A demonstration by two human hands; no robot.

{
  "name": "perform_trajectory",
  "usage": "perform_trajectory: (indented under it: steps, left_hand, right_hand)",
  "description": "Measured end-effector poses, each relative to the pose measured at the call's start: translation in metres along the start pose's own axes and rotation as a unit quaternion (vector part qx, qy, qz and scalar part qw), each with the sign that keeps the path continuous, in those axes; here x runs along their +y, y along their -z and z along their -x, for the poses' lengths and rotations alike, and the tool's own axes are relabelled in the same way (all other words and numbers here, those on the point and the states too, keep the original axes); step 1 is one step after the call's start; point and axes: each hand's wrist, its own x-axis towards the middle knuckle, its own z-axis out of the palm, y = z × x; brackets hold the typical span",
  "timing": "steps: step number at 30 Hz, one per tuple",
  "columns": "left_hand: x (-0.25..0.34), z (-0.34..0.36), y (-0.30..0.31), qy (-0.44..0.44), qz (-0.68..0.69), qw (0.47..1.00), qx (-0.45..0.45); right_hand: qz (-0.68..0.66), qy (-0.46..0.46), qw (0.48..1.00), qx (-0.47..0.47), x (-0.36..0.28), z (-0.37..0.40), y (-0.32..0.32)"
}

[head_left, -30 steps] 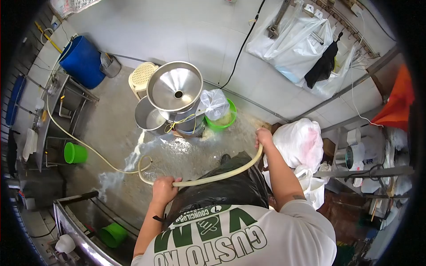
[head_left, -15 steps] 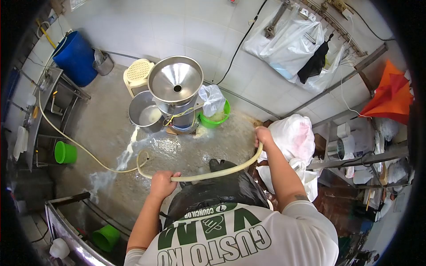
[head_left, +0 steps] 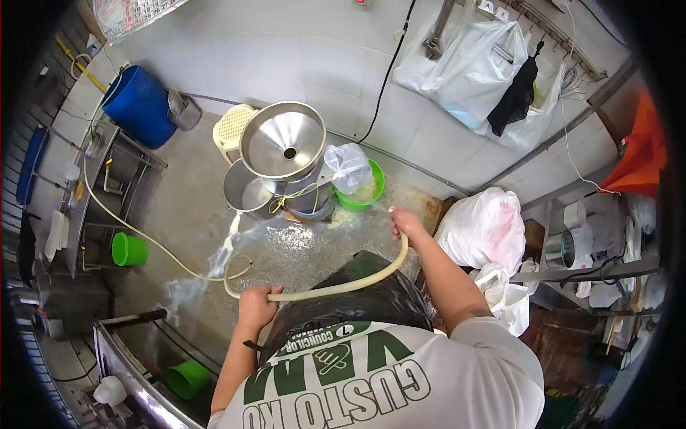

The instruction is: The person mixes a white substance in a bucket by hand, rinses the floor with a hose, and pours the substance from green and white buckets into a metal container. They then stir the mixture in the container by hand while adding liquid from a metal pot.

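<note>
A pale yellowish hose (head_left: 336, 292) runs in a curve across my body, over a black apron (head_left: 357, 306). My left hand (head_left: 257, 307) is closed around its middle. Near the hose's end, my right hand (head_left: 404, 223) grips it, and a faint spray of water goes left from there over the wet floor (head_left: 300, 244). Beyond stands a machine with a steel funnel hopper (head_left: 279, 146). Beside it are a metal pot (head_left: 243, 187) and a green tub (head_left: 373, 193) with a clear plastic bag (head_left: 347, 166) over it. Whitish liquid (head_left: 230, 236) streaks the floor below the pot.
A cream plastic stool (head_left: 230, 129) stands behind the pot. At left are a blue barrel (head_left: 139, 107), a metal sink stand (head_left: 96, 179) and a green bucket (head_left: 129, 249). White sacks (head_left: 479, 232) lie at right, beside a cluttered shelf (head_left: 593, 272). A metal-edged frame (head_left: 143, 382) is near my left.
My right hand has shifted left and slightly down with the hose end, and the spray now shows crossing toward the machine's base. The view has shifted a little; my left hand keeps its hold.
</note>
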Motion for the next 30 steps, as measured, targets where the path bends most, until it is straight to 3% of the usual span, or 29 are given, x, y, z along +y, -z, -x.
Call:
perform_trajectory:
  steps: [2, 9, 12, 23, 24, 26, 30]
  left_hand:
    - [0.006, -0.004, -0.001, -0.001, -0.009, 1.000, -0.003]
    - [0.022, -0.006, -0.006, -0.018, 0.000, 1.000, 0.007]
    - [0.025, -0.007, -0.009, -0.016, 0.012, 1.000, -0.003]
    - [0.028, -0.009, -0.018, -0.027, -0.004, 1.000, 0.006]
    - [0.030, -0.010, -0.018, -0.023, -0.002, 1.000, 0.003]
    - [0.029, -0.011, -0.025, -0.027, 0.000, 1.000, 0.008]
    - [0.030, -0.012, -0.029, -0.012, 0.010, 1.000, -0.007]
  right_hand:
    - [0.025, -0.016, 0.998, -0.046, 0.006, -0.011, 0.005]
    - [0.006, -0.034, 0.999, -0.030, -0.003, 0.001, 0.016]
    - [0.029, -0.015, 0.995, -0.097, -0.010, 0.003, 0.017]
    - [-0.012, -0.043, 0.994, 0.095, 0.012, -0.030, 0.056]
    - [0.090, 0.016, 0.994, 0.066, 0.048, -0.082, 0.081]
    - [0.290, 0.148, 0.944, 0.046, 0.117, -0.179, 0.129]
    - [0.215, 0.087, 0.964, 0.132, 0.041, -0.108, 0.105]
